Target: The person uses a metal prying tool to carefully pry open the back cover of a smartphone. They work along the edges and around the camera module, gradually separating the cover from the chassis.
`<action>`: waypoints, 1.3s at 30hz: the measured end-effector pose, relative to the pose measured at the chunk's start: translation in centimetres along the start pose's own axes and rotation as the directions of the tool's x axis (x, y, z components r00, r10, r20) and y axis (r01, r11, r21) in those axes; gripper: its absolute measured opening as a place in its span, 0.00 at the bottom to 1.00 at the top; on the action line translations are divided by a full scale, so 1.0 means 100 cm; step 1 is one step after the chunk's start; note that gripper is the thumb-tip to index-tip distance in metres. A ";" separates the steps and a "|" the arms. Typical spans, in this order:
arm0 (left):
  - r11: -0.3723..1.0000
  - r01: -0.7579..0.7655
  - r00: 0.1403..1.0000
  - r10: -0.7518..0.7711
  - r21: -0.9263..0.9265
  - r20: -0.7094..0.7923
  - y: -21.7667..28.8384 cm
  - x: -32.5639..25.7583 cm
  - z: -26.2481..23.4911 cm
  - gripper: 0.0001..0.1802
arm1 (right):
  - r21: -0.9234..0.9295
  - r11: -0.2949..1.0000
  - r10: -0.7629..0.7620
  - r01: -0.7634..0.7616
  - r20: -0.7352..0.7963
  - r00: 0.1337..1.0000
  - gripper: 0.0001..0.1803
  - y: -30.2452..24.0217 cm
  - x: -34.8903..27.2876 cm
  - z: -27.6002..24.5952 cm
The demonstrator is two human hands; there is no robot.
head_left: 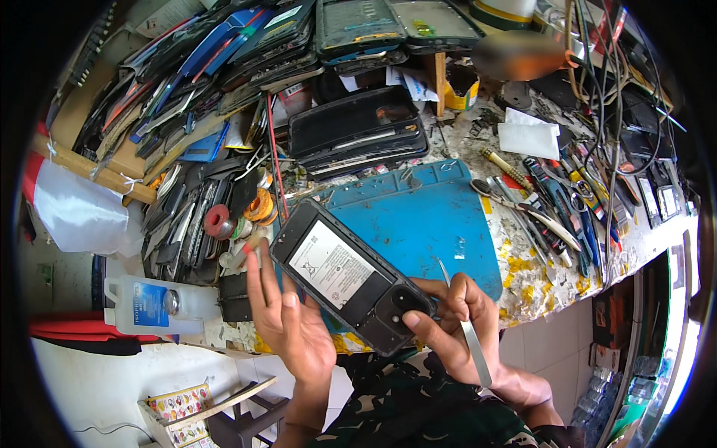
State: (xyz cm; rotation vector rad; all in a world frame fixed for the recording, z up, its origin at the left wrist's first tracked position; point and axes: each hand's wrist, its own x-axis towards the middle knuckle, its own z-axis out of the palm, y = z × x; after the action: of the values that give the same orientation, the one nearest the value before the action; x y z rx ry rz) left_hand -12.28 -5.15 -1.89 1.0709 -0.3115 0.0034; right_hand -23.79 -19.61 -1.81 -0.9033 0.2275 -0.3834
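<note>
**Opened phone held over the mat, tweezers parked in the right hand**

Right hand (459,328): thumb tip pressed on the camera-end of the phone (351,276), other fingers curled under that end; same hand also pinched a pair of metal tweezers (467,336), whose shaft ran from about 11 o'clock above the knuckles down to 5 o'clock past the wrist. So closed, gripping both phone & tweezers.

Left hand (287,321): fingers spread & mostly straight, palm up, cradling the phone's long edge at its 8 o'clock side. Supporting, not clamping.

Phone: dark, back off, white-labelled battery (331,265) facing up, lying diagonal w/ top end at 11 o'clock & camera end at 5 o'clock. It was held in the air just in front of the blue work mat (418,224), not resting on it.

Further out: at 12 o'clock of the phone, a stack of black phone frames (358,131); at 2–3 o'clock, a row of hand tools (553,209) on the bench; at 9 o'clock, solder spools (239,216) & a clear liquid bottle (153,302).

Judgement: looked like an inspect/steady step on the open back, w/ the thumb working near the camera module. Tweezer tips weren't on the phone, so the next move would likely call for re-gripping the tweezers to bring the tips forward while the left hand took the phone's full weight. Risk: phone slipping from the open left palm.
</note>
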 end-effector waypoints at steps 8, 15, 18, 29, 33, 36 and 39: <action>0.962 0.263 0.963 -0.267 -0.075 -0.044 0.003 -0.029 0.002 0.32 | -0.120 0.992 0.027 -0.028 -0.008 1.000 0.24 0.018 -0.011 0.000; 0.863 0.296 0.923 -0.148 -0.409 0.356 -0.007 -0.025 -0.015 0.20 | -0.390 0.729 -0.395 0.562 0.431 0.811 0.23 0.006 -0.002 -0.011; 0.659 0.411 0.851 -0.028 -0.631 0.525 -0.018 -0.018 -0.024 0.09 | -0.331 0.629 -0.330 0.703 0.706 0.627 0.17 -0.017 0.004 -0.026; 0.941 0.313 0.945 -0.295 -0.125 0.141 0.002 -0.025 -0.013 0.26 | -0.558 0.793 -0.216 0.245 0.119 0.969 0.26 0.000 -0.018 -0.018; 0.828 0.547 0.836 -0.534 -0.119 0.127 0.007 -0.016 -0.015 0.20 | -0.472 0.878 0.078 -0.079 -0.022 0.997 0.27 0.000 -0.017 -0.020; 0.804 0.594 0.799 -0.588 -0.018 0.128 0.009 -0.005 -0.019 0.20 | -0.577 0.811 -0.015 0.095 0.142 0.990 0.28 -0.003 -0.014 -0.028; 0.810 0.578 0.795 -0.586 0.096 0.160 0.011 0.008 -0.021 0.23 | -0.623 0.751 -0.054 0.221 0.276 0.960 0.29 -0.006 -0.011 -0.037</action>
State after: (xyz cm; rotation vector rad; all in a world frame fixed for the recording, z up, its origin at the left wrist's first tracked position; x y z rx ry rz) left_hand -11.13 -2.89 -1.63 1.1774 -0.1325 -0.6535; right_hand -26.25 -22.19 -3.52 -1.6598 0.0592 -0.3284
